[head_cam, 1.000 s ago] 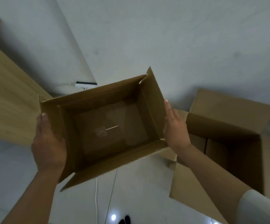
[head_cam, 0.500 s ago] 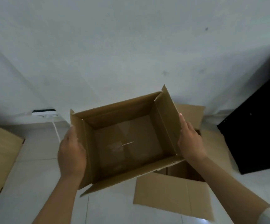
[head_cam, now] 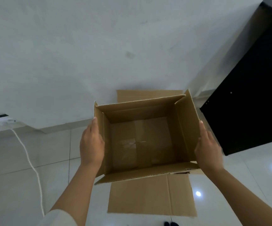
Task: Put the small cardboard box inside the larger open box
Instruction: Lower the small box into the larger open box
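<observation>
I hold the small cardboard box (head_cam: 141,144) with its top open and its inside bare, clear tape along the bottom seam. My left hand (head_cam: 92,144) presses flat on its left wall and my right hand (head_cam: 207,150) on its right wall. The small box hangs directly over the larger open box (head_cam: 151,198), hiding that box's opening. Of the larger box only the near flap, lying flat on the floor, and the far flap (head_cam: 148,94) against the wall show.
A black panel (head_cam: 252,98) stands close to the right of the boxes. A white cable (head_cam: 29,162) runs down the glossy tiled floor at the left, from a socket strip (head_cam: 1,123) by the white wall. Shoe tips (head_cam: 171,223) show at the bottom edge.
Both hands have carried the small box to the right, from beside the larger box to right above it. The wooden panel at the left has left the view.
</observation>
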